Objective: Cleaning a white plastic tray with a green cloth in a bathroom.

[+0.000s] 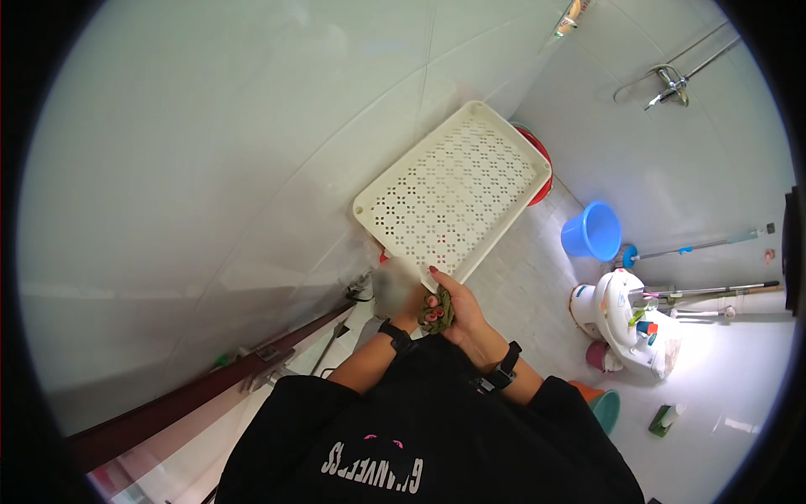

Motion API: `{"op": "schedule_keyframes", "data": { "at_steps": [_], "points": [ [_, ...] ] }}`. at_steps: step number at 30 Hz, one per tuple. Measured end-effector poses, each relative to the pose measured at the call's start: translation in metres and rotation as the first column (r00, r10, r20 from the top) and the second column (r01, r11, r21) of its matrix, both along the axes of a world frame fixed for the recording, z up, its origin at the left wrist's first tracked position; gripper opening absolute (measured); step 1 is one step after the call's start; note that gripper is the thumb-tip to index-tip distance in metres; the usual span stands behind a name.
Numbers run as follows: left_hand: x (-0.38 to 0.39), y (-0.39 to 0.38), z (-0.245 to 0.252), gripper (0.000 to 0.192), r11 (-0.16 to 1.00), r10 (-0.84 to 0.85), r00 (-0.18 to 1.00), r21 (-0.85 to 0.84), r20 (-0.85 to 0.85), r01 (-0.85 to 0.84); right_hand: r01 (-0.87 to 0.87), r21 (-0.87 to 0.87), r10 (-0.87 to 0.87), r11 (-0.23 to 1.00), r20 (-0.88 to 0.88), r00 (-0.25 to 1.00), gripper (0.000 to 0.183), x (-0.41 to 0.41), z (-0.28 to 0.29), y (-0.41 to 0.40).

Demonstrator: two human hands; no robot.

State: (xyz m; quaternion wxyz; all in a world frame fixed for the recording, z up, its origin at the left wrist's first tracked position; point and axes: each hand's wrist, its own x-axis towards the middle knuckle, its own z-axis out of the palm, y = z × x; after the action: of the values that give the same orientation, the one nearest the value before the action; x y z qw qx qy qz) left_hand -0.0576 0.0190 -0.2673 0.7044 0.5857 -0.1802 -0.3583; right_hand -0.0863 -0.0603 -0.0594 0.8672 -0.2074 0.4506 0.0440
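A cream plastic tray (456, 189) with a perforated flower-pattern base is tilted in front of me, its near corner at my hands. My right hand (463, 305) lies at that corner, thumb over the rim, with its fingers curled around a crumpled dark green cloth (448, 315). My left hand (412, 305) is beside the cloth and just under the near end of the tray; a blurred patch covers much of it, so its grasp is hidden. Both wrists wear black bands. Behind the tray's far end, part of a red basin (543, 192) shows.
A tiled wall (220, 157) runs close on the left. To the right stand a blue bucket (592, 232), a mop (626, 256) and a white toilet (620, 309) with items on top. A teal bucket (606, 411) is near my right side. A shower mixer (674, 85) hangs on the far wall.
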Motion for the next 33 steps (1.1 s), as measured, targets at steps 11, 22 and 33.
{"op": "schedule_keyframes", "data": {
  "at_steps": [11,22,33],
  "points": [
    [0.004,-0.005,0.016,0.046,1.0,-0.012,1.0,0.009,0.024,0.011,0.072,0.111,-0.063,0.991,-0.081,0.995,0.009,0.005,0.02,-0.003],
    [0.016,-0.013,0.057,0.044,0.992,-0.129,0.961,0.046,0.246,0.122,-0.432,-0.26,0.455,0.864,0.036,0.89,0.034,-0.01,0.037,-0.032],
    [0.055,0.073,0.17,0.046,0.96,-0.179,0.982,0.23,0.063,0.16,-0.656,-0.753,0.676,0.055,-0.455,0.579,0.044,-0.03,0.121,-0.069]
  ]
}}
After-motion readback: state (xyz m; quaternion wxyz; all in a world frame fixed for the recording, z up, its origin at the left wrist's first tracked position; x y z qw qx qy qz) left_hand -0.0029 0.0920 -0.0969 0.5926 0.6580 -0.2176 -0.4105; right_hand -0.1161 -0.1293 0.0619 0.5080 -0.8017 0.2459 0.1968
